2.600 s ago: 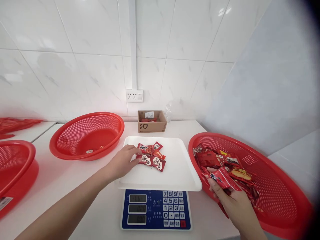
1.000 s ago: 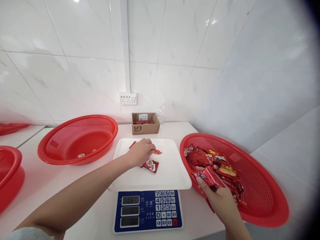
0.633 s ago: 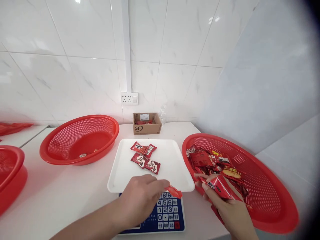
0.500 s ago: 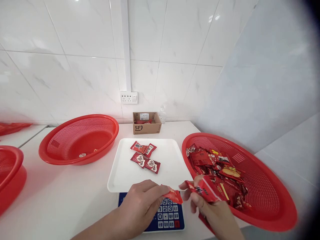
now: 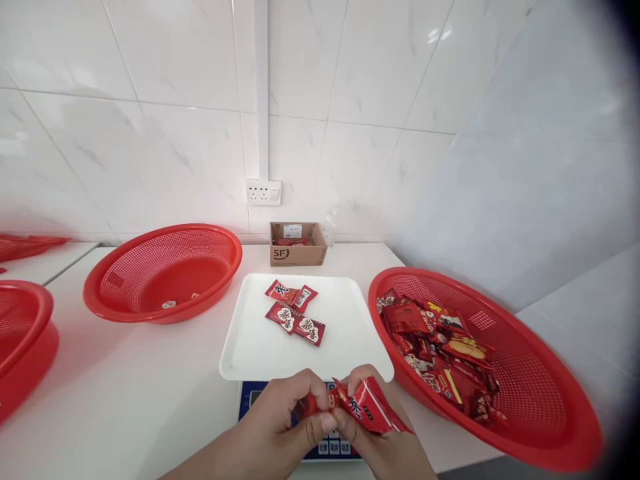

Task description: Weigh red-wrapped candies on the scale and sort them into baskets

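Note:
Close together over the keypad of a blue scale (image 5: 246,399), my two hands both hold red snack packets. My left hand (image 5: 285,420) is closed, thumb and forefinger pinching a small red packet (image 5: 320,401). My right hand (image 5: 373,433) grips a larger-looking red packet (image 5: 375,408) with dark lettering, its fingers meeting the left ones. Just beyond them is the scale's white tray (image 5: 350,353). Several small red packets (image 5: 309,329) lie grouped on it, some overlapping. How many packets my hands hold is hidden by the fingers.
At the right, a red perforated basket (image 5: 545,373) holds a pile of mixed red packets (image 5: 450,347). Another red basket (image 5: 165,247) with a few small items stands left; part of a third (image 5: 30,327) shows at the edge. A cardboard box (image 5: 300,255) sits by the wall.
My right hand has moved left, away from the right basket, bringing its packets against the one in my left hand. The packets on the tray lie as before; the view has shifted slightly.

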`<act>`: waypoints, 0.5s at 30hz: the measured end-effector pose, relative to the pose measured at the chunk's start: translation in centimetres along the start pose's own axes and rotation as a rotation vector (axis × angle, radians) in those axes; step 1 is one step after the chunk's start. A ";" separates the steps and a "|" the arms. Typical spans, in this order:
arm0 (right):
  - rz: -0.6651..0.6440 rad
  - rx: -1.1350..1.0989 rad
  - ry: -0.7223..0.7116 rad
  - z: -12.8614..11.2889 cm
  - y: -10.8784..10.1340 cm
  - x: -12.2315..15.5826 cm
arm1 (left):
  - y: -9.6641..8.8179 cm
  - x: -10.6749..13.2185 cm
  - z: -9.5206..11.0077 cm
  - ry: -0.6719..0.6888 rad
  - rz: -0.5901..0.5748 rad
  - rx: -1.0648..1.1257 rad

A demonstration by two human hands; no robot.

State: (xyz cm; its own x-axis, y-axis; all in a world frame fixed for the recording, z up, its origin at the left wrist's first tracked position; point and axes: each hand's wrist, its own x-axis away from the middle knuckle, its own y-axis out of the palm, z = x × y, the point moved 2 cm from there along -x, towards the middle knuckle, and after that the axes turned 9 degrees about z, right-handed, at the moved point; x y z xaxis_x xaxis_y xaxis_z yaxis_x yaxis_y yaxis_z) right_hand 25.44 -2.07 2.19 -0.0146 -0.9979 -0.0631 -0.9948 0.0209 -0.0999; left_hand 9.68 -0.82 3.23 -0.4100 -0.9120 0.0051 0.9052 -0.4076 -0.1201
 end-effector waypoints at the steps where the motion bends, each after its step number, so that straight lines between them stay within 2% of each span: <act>1: 0.022 -0.007 0.026 -0.1 0.1 0.2 | 0.0 0.0 -0.2 -0.020 0.009 0.074; 6: 0.176 -0.041 0.129 -0.2 0.6 0.7 | 0.2 0.0 -0.5 -0.088 -0.005 0.288; 11: 0.255 0.052 0.003 0.0 0.3 0.8 | 0.6 0.0 -0.7 -0.101 -0.023 0.362; 15: 0.240 0.081 -0.047 -0.1 0.1 1.1 | 0.8 -0.2 -1.3 -0.126 -0.003 0.354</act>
State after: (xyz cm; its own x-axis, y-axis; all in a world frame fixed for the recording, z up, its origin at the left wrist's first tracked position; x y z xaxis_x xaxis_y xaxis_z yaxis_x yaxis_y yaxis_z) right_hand 25.32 -3.13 2.23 -0.2424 -0.9599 -0.1410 -0.9521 0.2633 -0.1557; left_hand 10.37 -0.93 1.80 -0.4155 -0.9003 0.1295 0.8956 -0.3801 0.2310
